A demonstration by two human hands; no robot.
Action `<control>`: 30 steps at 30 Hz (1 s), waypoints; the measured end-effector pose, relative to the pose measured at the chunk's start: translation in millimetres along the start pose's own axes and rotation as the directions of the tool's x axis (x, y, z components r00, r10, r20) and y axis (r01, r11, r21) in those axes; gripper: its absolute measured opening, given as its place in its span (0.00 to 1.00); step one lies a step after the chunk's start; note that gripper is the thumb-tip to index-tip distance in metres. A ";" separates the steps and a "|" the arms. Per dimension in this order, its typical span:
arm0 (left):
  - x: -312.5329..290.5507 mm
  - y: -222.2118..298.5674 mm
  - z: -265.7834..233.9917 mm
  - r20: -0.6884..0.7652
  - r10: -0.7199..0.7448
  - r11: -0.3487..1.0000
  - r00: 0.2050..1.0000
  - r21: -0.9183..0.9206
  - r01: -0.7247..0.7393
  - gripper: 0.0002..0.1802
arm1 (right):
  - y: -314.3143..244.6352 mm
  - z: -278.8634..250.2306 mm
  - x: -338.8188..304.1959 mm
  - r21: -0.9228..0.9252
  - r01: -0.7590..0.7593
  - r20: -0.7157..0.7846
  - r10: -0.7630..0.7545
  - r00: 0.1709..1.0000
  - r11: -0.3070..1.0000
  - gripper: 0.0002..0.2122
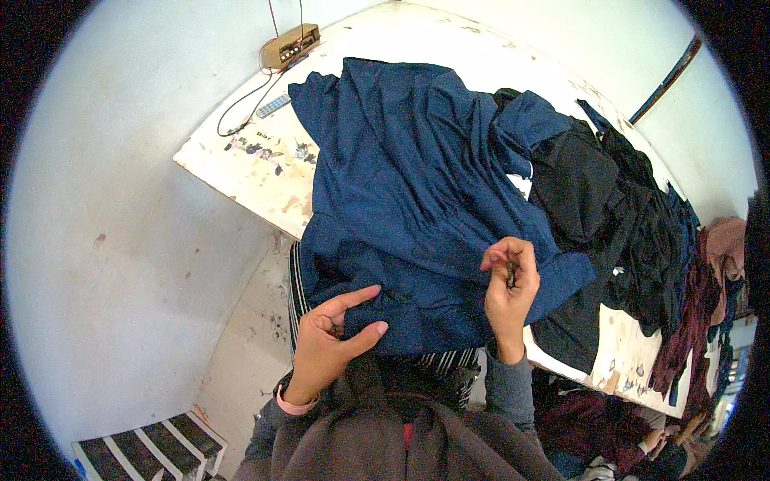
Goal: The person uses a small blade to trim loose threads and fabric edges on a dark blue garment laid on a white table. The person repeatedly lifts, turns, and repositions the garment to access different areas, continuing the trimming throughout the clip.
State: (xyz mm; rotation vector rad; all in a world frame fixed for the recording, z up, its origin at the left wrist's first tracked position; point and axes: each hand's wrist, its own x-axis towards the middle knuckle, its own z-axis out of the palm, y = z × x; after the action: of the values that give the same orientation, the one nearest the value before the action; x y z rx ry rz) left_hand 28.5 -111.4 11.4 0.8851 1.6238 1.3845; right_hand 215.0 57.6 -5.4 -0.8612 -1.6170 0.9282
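Observation:
A navy blue garment (409, 240) is spread in loose folds over the table, its near part hanging toward my lap. At its lower left edge is my left hand (333, 341), thumb and forefinger stretched apart over the cloth and the other fingers curled. My right hand (512, 297) is raised over the garment's right part, fingers closed around a small dark tool (511, 274). Most of that tool is hidden in the palm, so its kind does not show.
The white, stained table (265, 188) holds a remote control (273, 106) and a brown radio-like box (290, 46) with wires. Black garments (581, 188) and maroon cloth (686, 321) are heaped to the right. A striped stool (148, 449) stands lower left. Another person's hand (654, 439) shows lower right.

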 end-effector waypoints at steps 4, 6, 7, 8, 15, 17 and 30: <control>1.5 -5.4 3.5 0.005 -0.003 0.999 1.000 -0.038 0.003 0.27 | -32.2 8.5 -14.6 0.022 -0.079 0.391 0.065 0.918 0.997 0.07; 2.0 -5.9 6.3 0.013 0.002 0.997 1.000 -0.082 -0.001 0.28 | -42.1 24.5 -18.2 0.073 0.098 0.393 -0.119 0.912 0.993 0.10; 2.1 -3.0 8.2 0.020 0.008 0.995 1.000 -0.101 -0.006 0.28 | -35.9 26.0 -20.8 0.039 0.185 0.376 -0.186 0.908 0.982 0.12; 2.0 -1.3 9.4 0.027 0.014 0.993 1.000 -0.120 -0.011 0.28 | -24.1 28.1 -25.4 0.003 0.270 0.362 -0.253 0.897 0.963 0.13; 5.4 -0.9 8.4 0.118 0.385 0.868 0.915 0.290 -0.403 0.21 | -40.6 26.0 -32.6 -0.240 0.539 0.438 -0.406 0.802 0.807 0.17; 5.6 -4.1 10.3 0.165 0.373 0.859 0.913 0.311 -0.407 0.17 | -37.3 27.7 -34.2 -0.162 0.496 0.446 -0.385 0.808 0.853 0.16; -3.0 -2.9 3.2 0.060 0.272 0.901 0.960 0.336 -0.276 0.11 | 0.6 20.2 -21.2 -0.052 0.011 0.238 0.001 0.971 0.999 0.10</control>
State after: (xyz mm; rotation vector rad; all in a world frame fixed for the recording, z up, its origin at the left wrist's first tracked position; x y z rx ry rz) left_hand 32.6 -113.2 8.7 1.3682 1.8159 1.2946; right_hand 199.8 36.1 -18.2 -0.8046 -1.8555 1.0203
